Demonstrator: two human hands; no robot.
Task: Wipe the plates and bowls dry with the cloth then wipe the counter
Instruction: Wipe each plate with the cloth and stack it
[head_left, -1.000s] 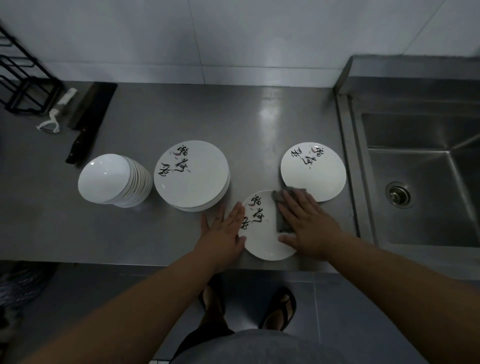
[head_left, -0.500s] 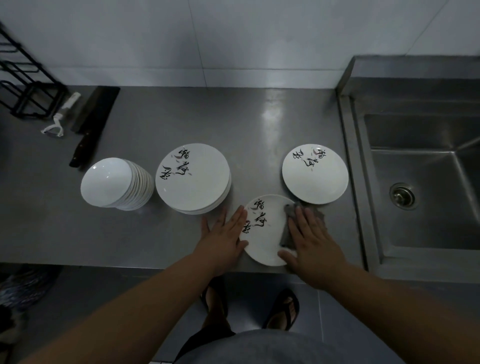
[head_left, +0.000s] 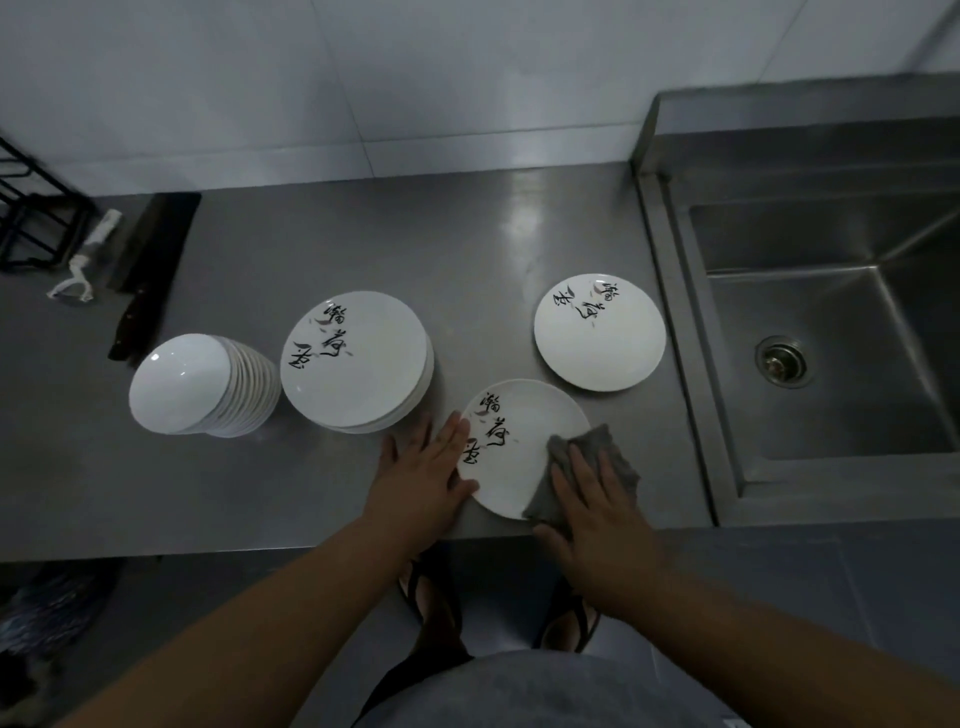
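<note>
We are pressing the cloth flat-fingered with our right hand on the near plate at the counter edge | left hand fingers spread, steadying its rim | brush lettering unreadable, running away from us

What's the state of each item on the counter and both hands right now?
Near plate: flat at the counter edge, being wiped.
Cloth: pressed on the near plate's right rim.
Right hand: flat on the cloth.
Left hand: open, steadying the near plate's left rim.
Single plate: alone, untouched.
Plate stack: stacked, untouched.
Bowl stack: stacked, leaning.
Cleaver: lying flat.
</note>
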